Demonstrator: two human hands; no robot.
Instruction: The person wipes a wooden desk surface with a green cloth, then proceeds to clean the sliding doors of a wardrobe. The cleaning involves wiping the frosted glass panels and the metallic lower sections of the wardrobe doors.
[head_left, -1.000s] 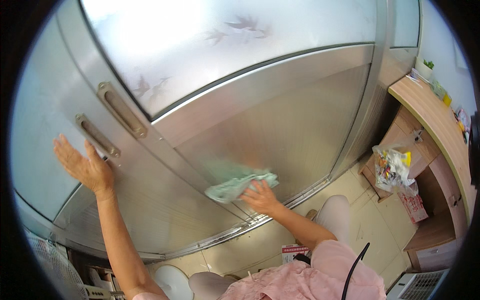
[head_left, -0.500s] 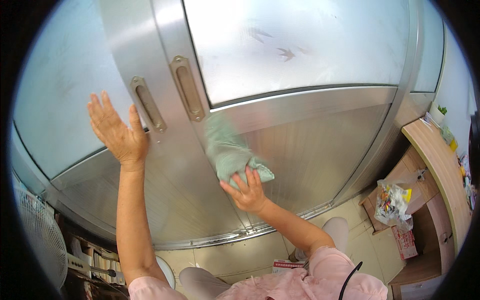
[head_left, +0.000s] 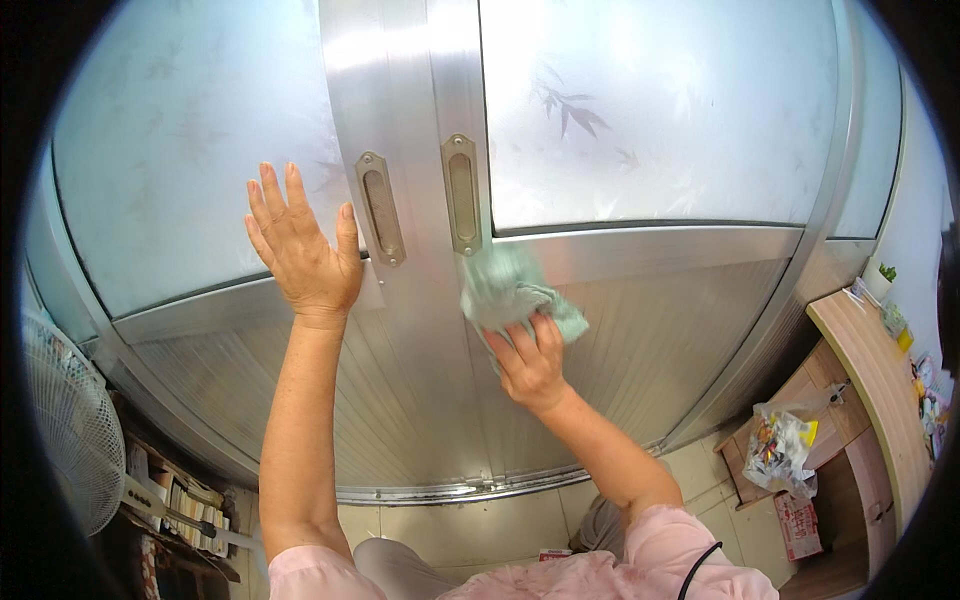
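My left hand point(head_left: 310, 250) lies with fingers spread against the frosted left glass pane point(head_left: 170, 180) of a metal sliding door, beside the left recessed handle point(head_left: 380, 208). Bunched under the fingers of my right hand point(head_left: 533, 372) is a pale green cloth point(head_left: 545, 298). It presses on the door frame and the upper edge of the lower panel, just below the right recessed handle point(head_left: 461, 195). The cloth's upper part is smeared by motion. A faint leaf pattern marks the right glass pane point(head_left: 670, 130).
At the left stands a white fan point(head_left: 75, 425), above a shelf of books point(head_left: 195, 515). A wooden desk point(head_left: 850, 330) curves along the right side, with a plastic bag of items point(head_left: 782, 450) hanging on it and a red-and-white box point(head_left: 798, 525) below. The door track point(head_left: 430, 493) crosses the tiled floor.
The view has turned, so the door sits farther right and straighter. My right hand and the cloth have shifted slightly up toward the right handle. My left hand stays on the glass.
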